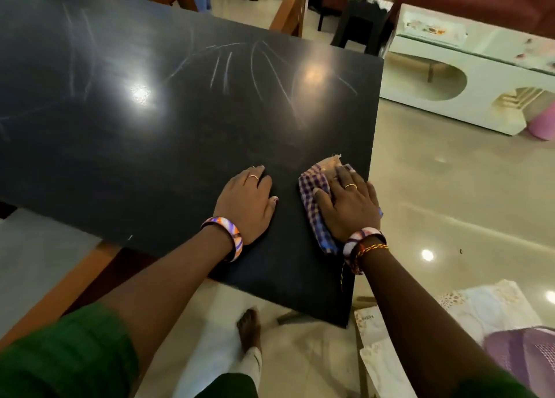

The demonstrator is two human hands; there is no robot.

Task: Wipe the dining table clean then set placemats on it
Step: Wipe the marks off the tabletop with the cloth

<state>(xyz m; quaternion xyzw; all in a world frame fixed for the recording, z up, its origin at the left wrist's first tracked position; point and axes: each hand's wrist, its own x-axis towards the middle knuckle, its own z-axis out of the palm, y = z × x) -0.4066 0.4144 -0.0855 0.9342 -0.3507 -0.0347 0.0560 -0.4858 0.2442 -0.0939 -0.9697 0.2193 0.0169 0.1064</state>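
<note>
Your right hand (348, 205) presses flat on the cloth (315, 205) at lower right; left hand (246, 202) rests spread on the table (120, 145). Streaks (228, 67) remain at upper centre; 0 placemats set.

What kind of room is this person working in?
Most likely a home's open dining and living area: a dark dining table with wooden chairs at its far side, a maroon sofa beyond, and a white low cabinet on the polished floor.

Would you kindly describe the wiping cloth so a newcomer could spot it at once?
Find the dark dining table and follow it to its near right corner. Under the right hand lies the cloth, the only checked purple-and-white fabric on the tabletop.
</note>
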